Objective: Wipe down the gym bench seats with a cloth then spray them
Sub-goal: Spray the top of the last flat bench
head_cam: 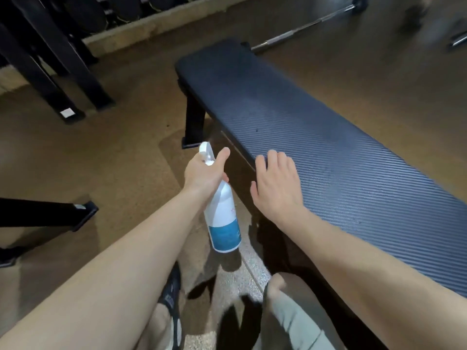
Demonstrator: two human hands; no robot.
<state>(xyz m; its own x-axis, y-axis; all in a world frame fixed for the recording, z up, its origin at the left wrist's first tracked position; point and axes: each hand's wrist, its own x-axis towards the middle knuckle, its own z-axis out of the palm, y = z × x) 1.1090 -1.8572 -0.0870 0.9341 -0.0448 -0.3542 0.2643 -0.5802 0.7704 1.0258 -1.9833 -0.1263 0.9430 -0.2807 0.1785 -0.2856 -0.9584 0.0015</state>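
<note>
A long flat gym bench with a dark blue ribbed seat [316,137] runs from the upper middle to the right edge. My left hand [206,170] is shut on the neck of a white spray bottle [223,218] with a blue label, its nozzle aimed toward the bench's near side. My right hand [276,185] rests flat on the near edge of the seat, fingers apart, holding nothing. No cloth is in view.
Black rack legs [63,79] stand at the upper left, and a black frame foot [75,213] lies at the left. A steel barbell [303,26] rests on the floor beyond the bench. My knees and a dark shoe [171,294] are at the bottom.
</note>
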